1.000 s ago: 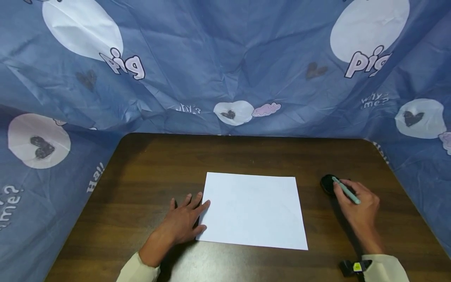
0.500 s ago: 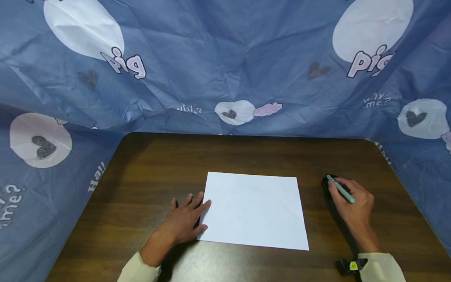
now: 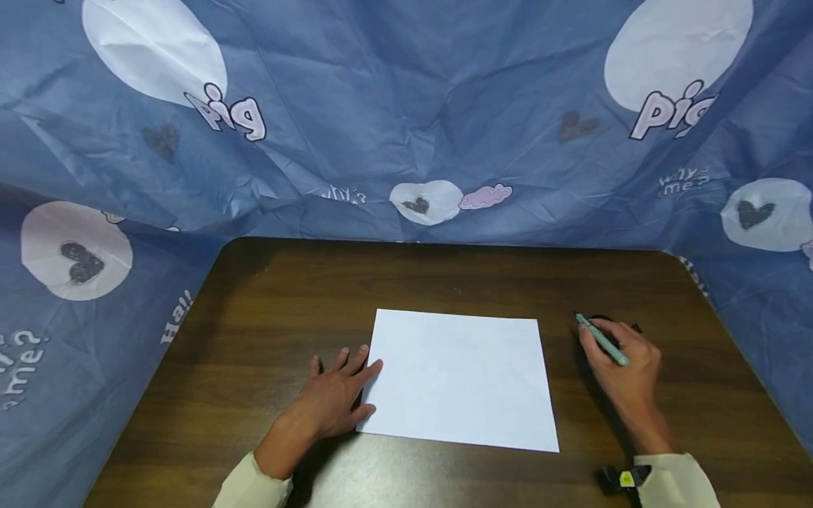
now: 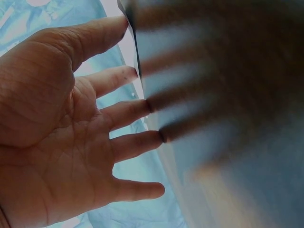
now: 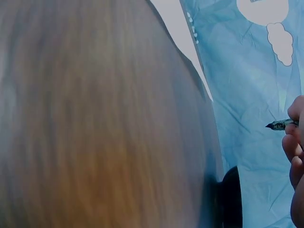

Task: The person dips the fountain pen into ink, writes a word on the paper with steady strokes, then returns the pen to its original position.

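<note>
A blank white sheet of paper (image 3: pixel 460 381) lies on the brown wooden table. My left hand (image 3: pixel 333 402) rests with spread, straight fingers at the sheet's left edge, the thumb and fingertips touching it. In the left wrist view the palm of this hand (image 4: pixel 61 128) faces the camera. Right of the paper, my right hand (image 3: pixel 625 363) pinches a pale green pen (image 3: pixel 603 341), its dark tip pointing up and left. The right wrist view shows the pen's pointed dark tip (image 5: pixel 275 125) apart from the tabletop. A low black round object (image 5: pixel 231 202) stands close by, mostly hidden behind this hand in the head view.
The wooden tabletop (image 3: pixel 305 296) has rounded far corners. A blue printed cloth (image 3: pixel 356 127) hangs behind it and along both sides. A black strap device (image 3: pixel 616 480) sits at the right wrist.
My right hand has moved left with the pen, away from over the black round object and closer to the paper. The left hand and the sheet stay in place.
</note>
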`<state>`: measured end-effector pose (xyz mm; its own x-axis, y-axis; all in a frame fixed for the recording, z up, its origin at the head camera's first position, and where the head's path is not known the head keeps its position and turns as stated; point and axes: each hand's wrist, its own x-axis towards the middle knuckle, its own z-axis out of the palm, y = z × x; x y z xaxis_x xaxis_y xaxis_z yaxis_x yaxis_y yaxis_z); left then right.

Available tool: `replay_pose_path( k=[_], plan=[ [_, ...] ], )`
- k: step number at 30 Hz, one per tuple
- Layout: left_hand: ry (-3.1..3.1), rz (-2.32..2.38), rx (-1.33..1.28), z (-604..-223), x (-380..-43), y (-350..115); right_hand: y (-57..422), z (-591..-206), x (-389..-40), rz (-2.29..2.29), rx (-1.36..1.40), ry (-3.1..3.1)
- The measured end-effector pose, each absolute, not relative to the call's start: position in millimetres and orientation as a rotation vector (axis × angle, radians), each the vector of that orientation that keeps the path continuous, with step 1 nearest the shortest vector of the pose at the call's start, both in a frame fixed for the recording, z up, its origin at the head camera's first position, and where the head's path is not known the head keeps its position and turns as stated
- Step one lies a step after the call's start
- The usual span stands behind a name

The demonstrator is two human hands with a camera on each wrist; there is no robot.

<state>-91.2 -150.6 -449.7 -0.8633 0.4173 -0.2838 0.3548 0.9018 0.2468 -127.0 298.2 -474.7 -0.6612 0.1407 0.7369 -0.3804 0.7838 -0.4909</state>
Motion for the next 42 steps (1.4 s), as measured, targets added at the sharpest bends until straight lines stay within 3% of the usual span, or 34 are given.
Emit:
replay_pose_path(
  k=[42],
  plan=[
    [2.722,0.295,0.58,-451.9,-91.2,-150.5,231.9,-479.1,-134.2,1.0,0.297,-2.184]
  ],
)
